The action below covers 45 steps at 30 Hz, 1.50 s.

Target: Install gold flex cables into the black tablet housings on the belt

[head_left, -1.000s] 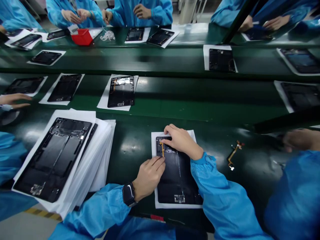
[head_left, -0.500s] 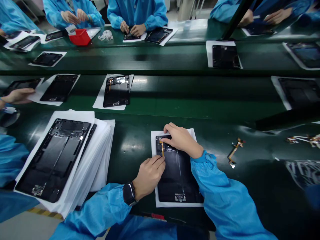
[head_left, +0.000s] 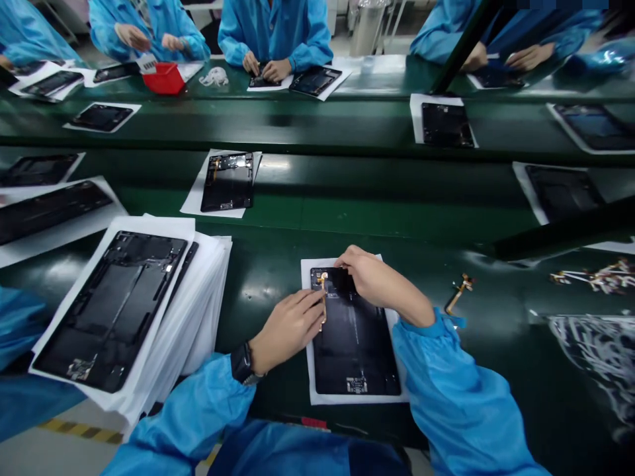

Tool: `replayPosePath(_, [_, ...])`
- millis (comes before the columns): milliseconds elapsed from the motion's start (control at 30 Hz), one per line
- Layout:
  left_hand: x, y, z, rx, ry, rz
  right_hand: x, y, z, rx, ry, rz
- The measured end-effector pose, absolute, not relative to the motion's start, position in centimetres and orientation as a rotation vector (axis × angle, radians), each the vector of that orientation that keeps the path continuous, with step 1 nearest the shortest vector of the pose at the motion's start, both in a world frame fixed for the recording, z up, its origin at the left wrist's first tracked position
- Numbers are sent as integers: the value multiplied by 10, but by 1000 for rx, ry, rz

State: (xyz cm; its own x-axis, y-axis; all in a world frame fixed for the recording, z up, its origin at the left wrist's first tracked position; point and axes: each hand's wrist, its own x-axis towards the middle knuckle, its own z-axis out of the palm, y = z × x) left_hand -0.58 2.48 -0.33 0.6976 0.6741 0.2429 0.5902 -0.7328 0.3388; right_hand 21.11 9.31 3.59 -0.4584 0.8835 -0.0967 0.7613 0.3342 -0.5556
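Observation:
A black tablet housing (head_left: 354,350) lies on white paper (head_left: 306,268) before me. Along its upper left runs a thin orange flex cable (head_left: 323,305). My left hand (head_left: 290,325) comes in from the left, its fingers stretched out and resting across the cable; its thumb is hidden. At the housing's top edge my right hand (head_left: 370,281) has its fingers bent together, the tips on the rim. Another orange flex cable (head_left: 457,296) lies on the green bench to the right.
At left stands a stack of papers (head_left: 211,297) topped by another tablet housing (head_left: 112,304). A housing (head_left: 228,182) sits on the strip ahead. Loose cables (head_left: 602,276) and a clear bag (head_left: 590,357) lie at right. A dark post (head_left: 565,228) juts in. Co-workers sit opposite.
My right hand has moved from the cable's upper end to the housing's top edge. My left fingers have shifted up and straightened over the cable. At far left, a papered housing has moved closer.

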Motion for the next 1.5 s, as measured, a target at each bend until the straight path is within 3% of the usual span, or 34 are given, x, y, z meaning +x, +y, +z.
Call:
replayPosePath(267, [-18,28,3,2759,849,273,232,46,43,-1637,-2087,1134])
replayPosePath(667, [-33,24,1,2639,732,349,214,-23,26,-1590,-2003,834])
replayPosePath(1067, [-41,30,-8,2499,913,476,161,-19,20,-1531,-2608,381])
replayPosePath(1500, [-36,24,-15,2523,964,463,170,-27,11,-1499,-2175,640])
